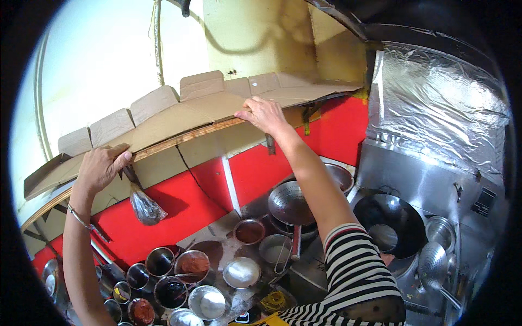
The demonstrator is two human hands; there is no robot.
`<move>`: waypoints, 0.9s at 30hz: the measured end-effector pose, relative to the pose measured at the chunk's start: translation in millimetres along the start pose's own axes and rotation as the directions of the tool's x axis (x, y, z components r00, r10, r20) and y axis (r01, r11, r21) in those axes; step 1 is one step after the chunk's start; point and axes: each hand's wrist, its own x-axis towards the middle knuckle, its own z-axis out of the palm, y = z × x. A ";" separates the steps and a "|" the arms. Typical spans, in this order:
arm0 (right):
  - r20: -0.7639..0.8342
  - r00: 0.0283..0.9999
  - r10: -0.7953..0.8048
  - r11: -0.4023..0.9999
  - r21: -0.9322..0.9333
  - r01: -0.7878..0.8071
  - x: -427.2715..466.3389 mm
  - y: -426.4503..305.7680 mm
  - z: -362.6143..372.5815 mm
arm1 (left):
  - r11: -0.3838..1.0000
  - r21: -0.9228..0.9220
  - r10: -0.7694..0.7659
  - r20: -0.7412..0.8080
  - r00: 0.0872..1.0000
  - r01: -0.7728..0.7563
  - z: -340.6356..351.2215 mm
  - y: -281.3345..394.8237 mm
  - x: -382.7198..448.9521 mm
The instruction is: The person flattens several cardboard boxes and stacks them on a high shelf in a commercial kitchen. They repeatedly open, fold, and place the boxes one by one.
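Note:
A long sheet of brown cardboard (191, 112) with upright flaps lies along a wooden wall shelf (187, 138). At the shelf's left part, my left hand (102, 167) grips the cardboard near its front edge, fingers on top and thumb along the edge. My right hand (263, 116) holds the sheet farther right, with curled fingers over it and thumb at the front edge. Under the shelf, close to my left hand, hangs a clear plastic bag (146, 205) with dark contents.
Several metal bowls of sauces and powders stand below, among them a bowl of red paste (192, 263). A perforated strainer (289, 203) with a red handle sits under my right forearm. On the right are a black wok (391, 224), a skimmer (433, 261) and a foil-covered panel (440, 110).

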 end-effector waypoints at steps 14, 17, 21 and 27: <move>-0.269 0.963 -0.010 1.000 0.011 0.013 8.9 24.5 7.3 | 0.996 0.069 -0.058 0.040 0.998 0.055 -4.2 7.8 4.6; -0.244 0.969 0.026 0.999 0.044 -0.016 4.8 35.1 5.2 | 0.999 0.040 -0.017 -0.082 0.997 0.021 21.1 1.3 7.2; -0.275 0.961 0.032 0.994 0.108 -0.002 3.3 31.3 12.1 | 0.994 0.077 -0.076 0.031 0.997 0.073 0.5 11.4 7.3; -0.242 0.969 0.049 0.992 0.123 -0.020 6.9 32.6 12.9 | 0.993 0.117 -0.016 0.013 1.000 0.014 17.8 41.3 29.0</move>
